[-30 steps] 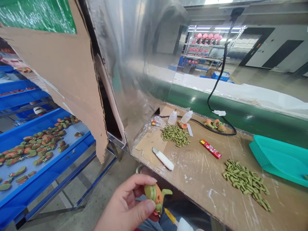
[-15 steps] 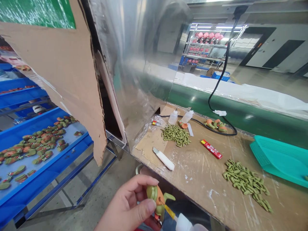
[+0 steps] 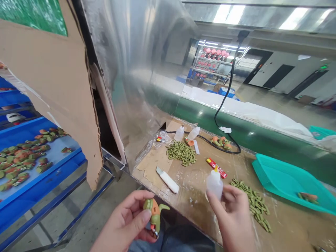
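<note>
Left hand (image 3: 126,224): my fingers and thumb are closed round a small green-and-orange plastic toy figure (image 3: 154,215), held below the near edge of the scuffed brown cardboard-topped workbench (image 3: 199,206); one green limb juts right.

Right hand (image 3: 233,217): fingers wrapped round a small translucent white squeeze bottle with a yellow tip (image 3: 214,182), upright, over the bench.

On the bench: a white-handled utility knife (image 3: 167,179); a heap of green curved plastic pieces (image 3: 181,153); a second such heap (image 3: 253,204) beside my right hand; a red flat packet (image 3: 216,167), label unreadable; a teal plastic tray (image 3: 286,182).
</note>
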